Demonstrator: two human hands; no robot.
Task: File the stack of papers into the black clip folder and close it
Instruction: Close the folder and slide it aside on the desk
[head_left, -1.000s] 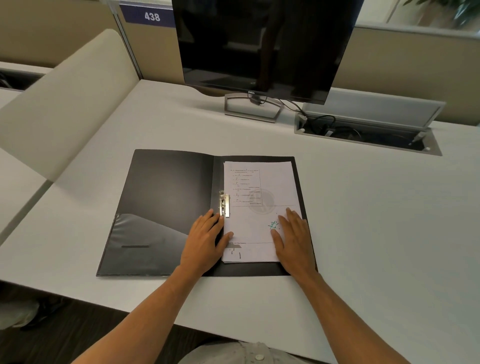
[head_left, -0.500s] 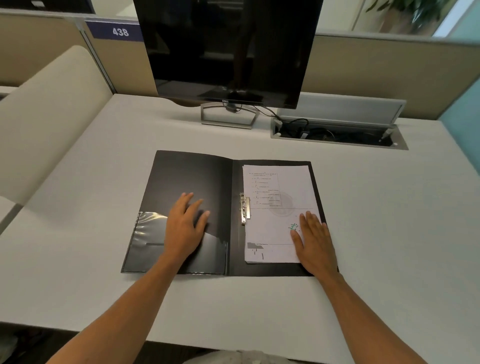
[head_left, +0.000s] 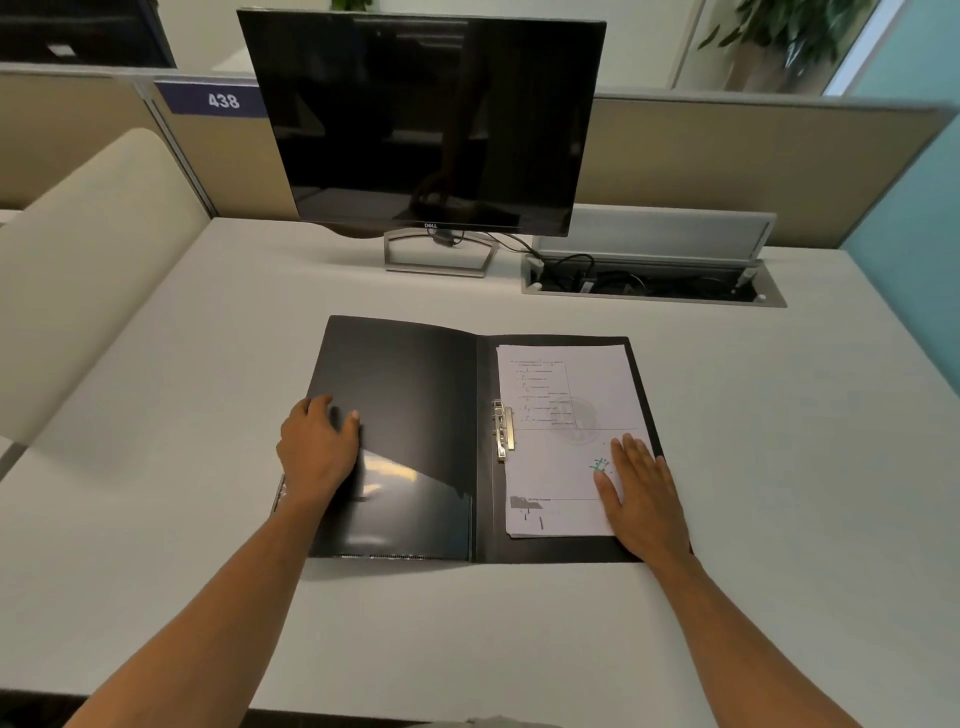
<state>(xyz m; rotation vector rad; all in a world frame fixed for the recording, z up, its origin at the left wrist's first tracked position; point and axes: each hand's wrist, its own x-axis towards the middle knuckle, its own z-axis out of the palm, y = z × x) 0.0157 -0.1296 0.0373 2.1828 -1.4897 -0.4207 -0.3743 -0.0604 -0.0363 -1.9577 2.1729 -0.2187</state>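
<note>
The black clip folder (head_left: 415, 415) lies open on the desk (head_left: 779, 467). The left hand (head_left: 317, 452) apparently grips its left cover edge, fingers curled; the right hand (head_left: 641, 493) presses flat, fingers straight, on the stack of papers (head_left: 561, 405) right of the metal clip (head_left: 503, 428).

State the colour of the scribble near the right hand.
Green, on the white top sheet of papers, head view.

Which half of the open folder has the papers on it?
The right half, beside the metal clip, under the flat right hand. The left hand grips the left cover's outer edge.
</note>
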